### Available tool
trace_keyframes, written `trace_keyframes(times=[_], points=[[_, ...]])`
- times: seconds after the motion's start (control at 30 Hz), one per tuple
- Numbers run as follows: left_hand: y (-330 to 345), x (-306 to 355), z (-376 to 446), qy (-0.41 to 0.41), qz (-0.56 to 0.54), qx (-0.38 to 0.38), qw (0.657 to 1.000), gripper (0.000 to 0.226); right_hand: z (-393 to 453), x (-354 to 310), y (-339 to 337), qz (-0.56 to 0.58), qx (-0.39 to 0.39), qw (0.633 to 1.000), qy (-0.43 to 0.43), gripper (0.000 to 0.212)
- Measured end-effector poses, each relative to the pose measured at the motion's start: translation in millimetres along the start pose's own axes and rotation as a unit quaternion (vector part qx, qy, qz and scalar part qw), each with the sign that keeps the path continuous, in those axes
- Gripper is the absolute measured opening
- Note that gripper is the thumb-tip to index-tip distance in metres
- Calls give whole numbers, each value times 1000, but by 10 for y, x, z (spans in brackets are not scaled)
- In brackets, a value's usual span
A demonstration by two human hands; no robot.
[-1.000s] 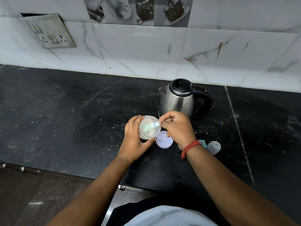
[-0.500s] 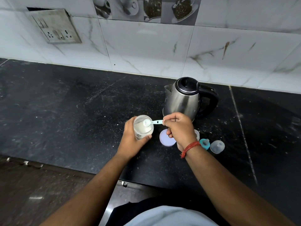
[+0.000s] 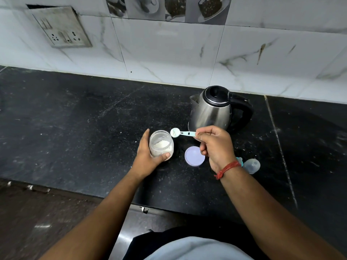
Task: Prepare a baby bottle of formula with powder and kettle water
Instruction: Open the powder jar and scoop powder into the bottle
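Observation:
A clear open jar of white powder (image 3: 161, 145) stands on the black counter (image 3: 75, 128), and my left hand (image 3: 145, 156) wraps around it. My right hand (image 3: 216, 145) pinches the handle of a pale blue measuring scoop (image 3: 181, 133); its bowl, holding white powder, hovers just right of the jar's rim. The jar's lilac lid (image 3: 194, 156) lies upside down between my hands. A steel kettle (image 3: 212, 109) with black lid and handle stands behind my right hand. A clear dome cap (image 3: 252, 165) and a teal part (image 3: 240, 160) lie right of my wrist; the bottle itself is hidden.
A marble-tiled wall (image 3: 169, 53) runs along the back of the counter, with a switch and socket plate (image 3: 60, 27) at the upper left. The counter's front edge (image 3: 142, 209) lies close to my body, with a dark floor below left.
The scoop has come up out of the jar and moved right, past the rim, carrying powder. My left hand has kept its hold on the jar.

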State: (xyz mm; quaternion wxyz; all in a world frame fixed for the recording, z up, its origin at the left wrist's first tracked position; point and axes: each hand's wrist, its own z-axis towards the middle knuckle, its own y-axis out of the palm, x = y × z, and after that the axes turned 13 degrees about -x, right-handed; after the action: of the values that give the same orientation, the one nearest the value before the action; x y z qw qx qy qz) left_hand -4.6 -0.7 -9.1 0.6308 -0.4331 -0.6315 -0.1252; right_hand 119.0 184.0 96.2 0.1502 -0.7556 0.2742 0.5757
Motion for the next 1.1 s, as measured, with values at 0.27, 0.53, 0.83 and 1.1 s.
trace_keyframes(times=[0.27, 0.53, 0.83, 1.1], points=[[-79, 608, -34, 221, 151, 111, 957, 76, -92, -160, -333, 48, 25, 998, -24, 13], [584, 937, 47, 268, 179, 19, 946, 68, -212, -134, -920, 62, 78, 995, -24, 17], [1324, 878, 209, 145, 116, -116, 976, 81, -371, -70, -1555, 67, 127, 990, -10, 18], [1606, 701, 405, 74, 90, -187, 975, 58, -426, -18, -1738, 68, 125, 990, 5, 15]])
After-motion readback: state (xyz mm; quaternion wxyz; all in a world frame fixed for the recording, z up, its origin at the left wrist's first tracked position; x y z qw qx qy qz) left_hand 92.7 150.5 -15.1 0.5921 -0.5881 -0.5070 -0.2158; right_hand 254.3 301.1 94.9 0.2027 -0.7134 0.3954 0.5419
